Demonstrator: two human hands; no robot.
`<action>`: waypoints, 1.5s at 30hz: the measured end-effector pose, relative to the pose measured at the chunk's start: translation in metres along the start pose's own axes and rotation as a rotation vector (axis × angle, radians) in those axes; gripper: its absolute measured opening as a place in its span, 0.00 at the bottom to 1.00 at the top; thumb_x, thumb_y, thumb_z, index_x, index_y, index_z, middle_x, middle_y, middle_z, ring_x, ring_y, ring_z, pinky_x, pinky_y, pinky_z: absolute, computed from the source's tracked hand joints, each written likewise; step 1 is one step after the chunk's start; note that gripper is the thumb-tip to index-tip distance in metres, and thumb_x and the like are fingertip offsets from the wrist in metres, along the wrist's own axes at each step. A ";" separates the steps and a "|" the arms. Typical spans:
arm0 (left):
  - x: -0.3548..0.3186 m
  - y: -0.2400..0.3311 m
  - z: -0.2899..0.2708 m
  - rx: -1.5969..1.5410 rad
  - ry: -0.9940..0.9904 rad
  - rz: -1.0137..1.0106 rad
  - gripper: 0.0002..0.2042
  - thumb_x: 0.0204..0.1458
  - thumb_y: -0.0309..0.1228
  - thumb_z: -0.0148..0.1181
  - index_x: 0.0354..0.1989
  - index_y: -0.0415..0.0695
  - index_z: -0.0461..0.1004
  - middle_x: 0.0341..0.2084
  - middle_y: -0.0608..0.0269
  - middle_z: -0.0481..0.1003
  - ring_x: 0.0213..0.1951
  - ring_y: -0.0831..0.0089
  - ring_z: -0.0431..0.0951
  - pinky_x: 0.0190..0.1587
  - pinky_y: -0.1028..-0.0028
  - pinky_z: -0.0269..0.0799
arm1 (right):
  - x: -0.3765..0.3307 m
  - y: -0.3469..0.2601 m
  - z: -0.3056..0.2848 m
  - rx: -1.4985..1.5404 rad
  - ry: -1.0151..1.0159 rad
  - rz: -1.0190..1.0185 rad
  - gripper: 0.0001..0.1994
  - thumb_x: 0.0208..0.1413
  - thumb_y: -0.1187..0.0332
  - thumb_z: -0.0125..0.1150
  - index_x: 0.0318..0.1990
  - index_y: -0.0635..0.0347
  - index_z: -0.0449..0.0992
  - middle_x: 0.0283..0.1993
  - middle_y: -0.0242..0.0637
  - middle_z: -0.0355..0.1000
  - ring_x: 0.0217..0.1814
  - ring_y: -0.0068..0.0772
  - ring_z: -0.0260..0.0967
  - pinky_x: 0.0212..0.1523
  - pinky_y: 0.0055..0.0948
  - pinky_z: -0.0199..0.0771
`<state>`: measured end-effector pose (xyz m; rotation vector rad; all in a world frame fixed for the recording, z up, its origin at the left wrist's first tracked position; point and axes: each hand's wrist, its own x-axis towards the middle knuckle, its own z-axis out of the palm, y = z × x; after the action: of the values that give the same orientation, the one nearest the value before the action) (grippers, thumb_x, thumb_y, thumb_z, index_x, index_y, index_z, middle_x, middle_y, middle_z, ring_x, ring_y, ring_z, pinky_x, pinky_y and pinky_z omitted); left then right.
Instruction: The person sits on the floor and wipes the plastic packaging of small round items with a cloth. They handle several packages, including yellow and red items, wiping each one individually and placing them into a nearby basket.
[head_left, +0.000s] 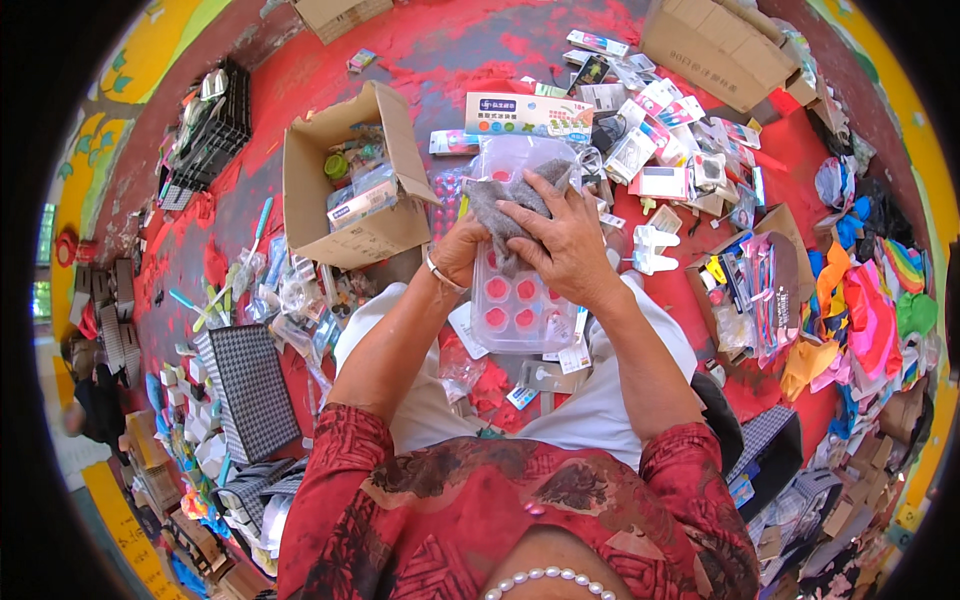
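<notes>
At the far left, black crates [215, 125] stand on the red floor [285, 75], near the wall. Lower, and a little more to the right, there is a box with black-and-white checks [250, 393], which stands tilted among small plastic packets. Next comes an open cardboard box [355, 240] with its flaps up; some packages and one green round thing [336, 166] are inside it.

In the middle, the person's left hand [461, 250] (a pale bracelet [445, 275] is around this wrist) is at the left edge of a translucent plastic tray [512, 338]. Its fingertips are partly hidden, so I cannot tell if these fingers are clamped on the edge. The tray is in front of the person, between the white trousers [392, 405], and red round spots show through it in rows. A bunched grey cloth [490, 208] lies over its upper part. The right hand [565, 240] is on this cloth, with the fingers bent and clamped on it, slightly apart from one another.

Beyond the hands, to the right, a pile of small packages [660, 182] covers the floor. Farther right are an open carton with packaged goods [752, 285] and, beside it, a heap of bright-coloured pieces [870, 315].
</notes>
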<state>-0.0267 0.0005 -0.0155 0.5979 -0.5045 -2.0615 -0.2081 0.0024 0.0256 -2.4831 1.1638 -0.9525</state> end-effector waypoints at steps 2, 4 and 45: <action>-0.006 -0.001 0.007 0.016 0.124 -0.011 0.23 0.47 0.24 0.55 0.54 0.40 0.62 0.47 0.55 0.70 0.43 0.66 0.76 0.43 0.67 0.76 | 0.003 0.002 0.004 -0.032 -0.041 -0.008 0.16 0.49 0.57 0.58 0.47 0.41 0.75 0.60 0.37 0.61 0.58 0.47 0.57 0.57 0.55 0.46; -0.012 0.002 0.015 0.114 0.122 -0.039 0.24 0.42 0.21 0.55 0.53 0.40 0.64 0.41 0.58 0.72 0.38 0.70 0.76 0.38 0.71 0.76 | 0.009 0.012 0.006 0.014 0.033 0.016 0.13 0.48 0.64 0.59 0.44 0.41 0.76 0.57 0.29 0.64 0.57 0.46 0.58 0.55 0.54 0.50; -0.020 0.014 0.017 0.338 0.141 -0.142 0.53 0.32 0.10 0.51 0.68 0.52 0.29 0.61 0.59 0.55 0.58 0.65 0.62 0.50 0.67 0.69 | 0.001 0.091 -0.014 1.735 0.417 0.965 0.08 0.49 0.71 0.51 0.37 0.60 0.73 0.35 0.32 0.72 0.37 0.28 0.71 0.41 0.26 0.73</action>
<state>-0.0179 0.0124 0.0109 0.9961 -0.7524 -2.0623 -0.2714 -0.0576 -0.0052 -0.3168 0.7394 -1.2303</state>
